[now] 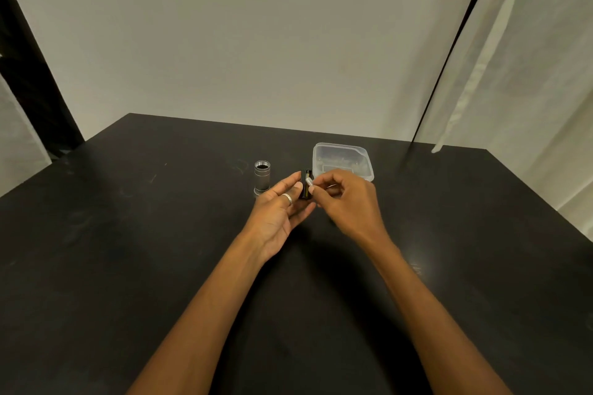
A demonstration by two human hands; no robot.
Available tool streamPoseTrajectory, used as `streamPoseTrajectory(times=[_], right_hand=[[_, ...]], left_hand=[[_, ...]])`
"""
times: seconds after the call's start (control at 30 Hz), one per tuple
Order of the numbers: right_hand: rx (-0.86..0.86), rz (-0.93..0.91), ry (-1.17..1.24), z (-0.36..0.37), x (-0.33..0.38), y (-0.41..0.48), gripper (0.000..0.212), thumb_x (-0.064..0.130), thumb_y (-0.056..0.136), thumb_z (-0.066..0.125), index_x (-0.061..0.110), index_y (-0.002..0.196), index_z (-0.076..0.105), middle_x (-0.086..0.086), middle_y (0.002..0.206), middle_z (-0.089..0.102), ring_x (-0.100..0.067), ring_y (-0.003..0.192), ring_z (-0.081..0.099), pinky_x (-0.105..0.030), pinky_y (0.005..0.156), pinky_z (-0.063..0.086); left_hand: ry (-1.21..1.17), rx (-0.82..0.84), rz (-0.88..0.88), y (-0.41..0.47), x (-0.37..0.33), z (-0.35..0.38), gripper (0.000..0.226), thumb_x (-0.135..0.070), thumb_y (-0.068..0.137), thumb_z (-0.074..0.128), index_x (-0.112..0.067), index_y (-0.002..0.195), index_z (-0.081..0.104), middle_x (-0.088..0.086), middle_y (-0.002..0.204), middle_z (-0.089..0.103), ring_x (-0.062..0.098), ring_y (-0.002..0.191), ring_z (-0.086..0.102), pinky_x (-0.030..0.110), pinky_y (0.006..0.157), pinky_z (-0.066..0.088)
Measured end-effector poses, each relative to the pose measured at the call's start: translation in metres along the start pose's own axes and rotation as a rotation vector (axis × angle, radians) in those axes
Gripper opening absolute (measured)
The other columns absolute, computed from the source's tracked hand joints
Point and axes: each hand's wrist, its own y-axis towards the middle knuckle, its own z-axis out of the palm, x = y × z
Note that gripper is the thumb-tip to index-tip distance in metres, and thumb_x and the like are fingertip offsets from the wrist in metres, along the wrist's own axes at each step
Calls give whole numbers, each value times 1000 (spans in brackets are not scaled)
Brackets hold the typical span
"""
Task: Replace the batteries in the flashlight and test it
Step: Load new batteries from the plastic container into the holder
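- Right hand (348,199) pinches a battery (309,182) at its fingertips, tipped toward the holder (305,184), probably to seat it.
- Left hand (278,211), half open, props the holder upright with its fingertips.
- Flashlight (262,177) stands open-ended just left; a clear tub (342,160) sits behind.
- Black table (128,234), pale wall (288,58), curtain (513,58) at right.

A black table (128,234) against a pale wall (256,58) — cream curtain (513,74) at right.

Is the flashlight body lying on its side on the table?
No, the flashlight body stands upright on the table, open end up, left of both hands.
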Motion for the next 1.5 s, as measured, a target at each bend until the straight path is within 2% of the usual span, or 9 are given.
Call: streamPoseTrajectory(times=[0.17, 0.33, 0.5, 0.63, 0.77, 0.9, 1.23, 1.37, 1.5], right_hand=[[-13, -131, -153, 7, 2, -2, 13, 22, 90, 79, 16, 102, 79, 4, 96, 69, -6, 83, 67, -18, 75, 56], [165, -144, -166, 8, 0, -1, 31, 16, 91, 78, 13, 122, 75, 0, 111, 62, -7, 91, 65, -16, 87, 55], [135, -105, -105, 0, -3, 3, 38, 16, 88, 80, 20, 125, 72, 6, 110, 60, 0, 92, 61, -11, 81, 47], [133, 95, 81, -2, -6, 5, 65, 19, 83, 85, 24, 139, 54, 10, 127, 58, -3, 108, 62, -21, 87, 54], [104, 239, 312, -11, -11, 11, 34, 12, 87, 81, 16, 119, 69, 5, 108, 74, -11, 106, 72, -27, 95, 59], [143, 244, 402, -14, -9, 11, 22, 8, 92, 75, 14, 113, 73, 3, 100, 76, -7, 93, 74, -19, 80, 59], [196, 179, 402, -18, -5, 11, 43, 9, 84, 82, 27, 120, 68, -3, 113, 74, -15, 107, 72, -29, 94, 59], [183, 68, 305, -15, -4, 9, 39, 9, 85, 82, 26, 118, 68, 4, 113, 73, -12, 106, 70, -18, 87, 57], [126, 13, 227, -13, -4, 9, 34, 9, 86, 81, 26, 114, 70, 12, 111, 71, -9, 107, 68, -21, 87, 58]], left_hand=[[17, -26, 8, 2, 1, 0, 33, -7, 103, 55, -15, 134, 62, 6, 107, 77, 16, 98, 73, 26, 74, 61], [35, -18, 7, 2, 3, -3, 36, -7, 103, 55, -12, 139, 59, 7, 109, 78, 11, 87, 74, 22, 72, 59], [59, 39, -11, 0, 3, -1, 35, -10, 104, 53, -11, 138, 60, 9, 115, 76, 13, 96, 74, 26, 78, 61], [35, 65, -20, -2, 2, 0, 33, -9, 104, 52, -12, 135, 62, 10, 116, 74, 17, 100, 73, 29, 83, 61], [63, 108, -32, -4, 5, 1, 28, -7, 103, 54, -12, 127, 68, 10, 112, 75, 22, 102, 73, 33, 89, 61], [66, 124, -32, -5, 5, 2, 28, -9, 102, 55, -11, 127, 68, 13, 116, 74, 24, 104, 72, 34, 90, 61], [69, 22, 53, -6, 3, 5, 32, -12, 99, 62, -9, 131, 56, 13, 116, 75, 25, 107, 74, 37, 83, 62], [331, -76, 207, -9, 10, 7, 31, -21, 103, 58, -12, 132, 54, 6, 112, 75, 16, 100, 75, 32, 77, 62], [628, -188, 393, -11, 15, 3, 28, -24, 103, 58, -16, 130, 56, 0, 110, 74, 8, 90, 75, 26, 67, 62]])
